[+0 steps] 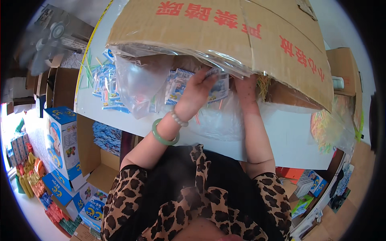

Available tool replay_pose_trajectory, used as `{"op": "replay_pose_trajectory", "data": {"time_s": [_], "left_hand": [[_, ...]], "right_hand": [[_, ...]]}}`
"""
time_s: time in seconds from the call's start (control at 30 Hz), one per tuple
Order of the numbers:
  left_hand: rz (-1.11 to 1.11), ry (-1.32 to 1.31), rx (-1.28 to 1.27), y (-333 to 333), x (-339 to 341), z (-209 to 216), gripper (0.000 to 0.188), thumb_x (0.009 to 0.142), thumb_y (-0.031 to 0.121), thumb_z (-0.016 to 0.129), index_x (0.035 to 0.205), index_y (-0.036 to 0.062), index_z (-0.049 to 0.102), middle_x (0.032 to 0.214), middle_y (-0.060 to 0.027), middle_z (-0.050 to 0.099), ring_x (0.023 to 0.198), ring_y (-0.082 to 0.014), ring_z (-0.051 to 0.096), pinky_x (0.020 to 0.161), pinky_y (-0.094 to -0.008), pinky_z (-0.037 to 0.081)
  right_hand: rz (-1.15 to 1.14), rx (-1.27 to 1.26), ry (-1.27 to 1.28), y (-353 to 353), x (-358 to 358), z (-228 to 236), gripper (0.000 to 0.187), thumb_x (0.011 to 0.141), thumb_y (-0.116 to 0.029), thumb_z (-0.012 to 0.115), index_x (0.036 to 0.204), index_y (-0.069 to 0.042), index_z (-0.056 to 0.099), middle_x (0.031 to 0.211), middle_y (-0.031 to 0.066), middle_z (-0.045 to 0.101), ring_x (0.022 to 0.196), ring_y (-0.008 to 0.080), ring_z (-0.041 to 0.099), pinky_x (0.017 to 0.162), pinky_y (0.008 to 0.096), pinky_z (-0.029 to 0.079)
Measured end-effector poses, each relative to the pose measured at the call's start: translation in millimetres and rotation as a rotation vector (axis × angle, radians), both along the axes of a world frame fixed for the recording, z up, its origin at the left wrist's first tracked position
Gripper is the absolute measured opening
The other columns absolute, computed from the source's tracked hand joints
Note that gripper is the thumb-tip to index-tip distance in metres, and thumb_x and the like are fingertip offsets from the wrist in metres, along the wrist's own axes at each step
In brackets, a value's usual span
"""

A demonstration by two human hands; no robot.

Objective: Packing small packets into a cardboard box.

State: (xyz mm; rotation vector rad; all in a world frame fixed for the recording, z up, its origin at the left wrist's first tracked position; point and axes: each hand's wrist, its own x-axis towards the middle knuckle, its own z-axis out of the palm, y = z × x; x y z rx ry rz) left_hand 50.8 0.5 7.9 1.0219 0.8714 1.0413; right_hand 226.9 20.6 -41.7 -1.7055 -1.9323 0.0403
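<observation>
A large cardboard box (193, 34) lies on its side over the table, its mouth toward me and lined with a clear plastic bag (140, 82). My left hand (195, 92), with a green bangle and a beaded bracelet on its wrist, is at the mouth. Its fingers are bent and pressed on a small blue-and-white packet (219, 90). More such packets (175, 86) lie beside and under that hand. My right hand (245, 86) reaches in at the box's edge, and its fingers are hidden there. Thin yellowish sticks (263, 86) show just right of it.
More blue-and-white packets (106, 82) and green sticks (87, 74) lie on the white table (289, 136) at left. A clear bag of coloured sticks (327, 126) sits at its right edge. Blue-and-white cartons (62, 140) and an open cardboard box (102, 168) stand at the lower left.
</observation>
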Motion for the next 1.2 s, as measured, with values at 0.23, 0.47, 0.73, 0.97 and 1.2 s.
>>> {"op": "replay_pose_trajectory", "data": {"time_s": [0.23, 0.47, 0.73, 0.97, 1.2], "left_hand": [[-0.06, -0.03, -0.19, -6.6, -15.3, -2.1, 0.017, 0.089, 0.008, 0.052, 0.099, -0.004, 0.059, 0.088, -0.0013, 0.061, 0.078, -0.0058, 0.051, 0.07, -0.0219, 0.044], [0.034, -0.002, -0.179, -3.0, -22.6, -5.9, 0.01, 0.083, 0.006, 0.061, 0.083, -0.0043, 0.063, 0.074, 0.0016, 0.062, 0.068, -0.0047, 0.051, 0.061, -0.023, 0.045], [0.06, 0.322, 0.116, -5.3, -27.4, -39.1, 0.014, 0.074, 0.009, 0.067, 0.075, -0.0022, 0.059, 0.06, -0.0147, 0.052, 0.052, -0.0123, 0.046, 0.052, -0.0281, 0.041], [-0.001, 0.354, 0.022, -6.1, -30.1, -12.8, 0.015, 0.072, 0.007, 0.071, 0.07, -0.0013, 0.059, 0.059, -0.0034, 0.054, 0.055, -0.0065, 0.044, 0.051, -0.0258, 0.039], [-0.101, 0.17, -0.114, -7.2, -33.8, 12.3, 0.011, 0.074, 0.005, 0.071, 0.075, -0.0013, 0.061, 0.064, 0.0028, 0.056, 0.061, -0.0028, 0.045, 0.054, -0.0218, 0.04]], "right_hand": [[0.028, -0.124, 0.6, -9.5, -12.9, 8.4, 0.016, 0.082, -0.011, 0.059, 0.093, 0.0, 0.063, 0.086, 0.0128, 0.066, 0.079, 0.0253, 0.063, 0.074, 0.0352, 0.047], [-0.084, -0.055, 0.135, -14.9, -12.6, 7.9, 0.022, 0.088, -0.016, 0.054, 0.103, -0.001, 0.06, 0.095, 0.0118, 0.065, 0.095, 0.0236, 0.059, 0.085, 0.0343, 0.043], [-0.026, -0.055, 0.954, -26.8, -26.2, 71.2, 0.016, 0.084, -0.007, 0.053, 0.094, -0.004, 0.064, 0.097, 0.0097, 0.064, 0.098, 0.0224, 0.057, 0.089, 0.0348, 0.04], [0.056, 0.086, 0.79, -27.0, -52.9, 68.9, 0.014, 0.085, -0.009, 0.054, 0.091, -0.001, 0.064, 0.092, 0.0094, 0.064, 0.093, 0.0185, 0.059, 0.085, 0.0357, 0.044], [0.258, -0.005, 1.194, -32.2, -72.2, 64.5, 0.024, 0.092, -0.019, 0.05, 0.101, 0.003, 0.052, 0.086, 0.0152, 0.063, 0.088, 0.0286, 0.062, 0.081, 0.0388, 0.049]]}}
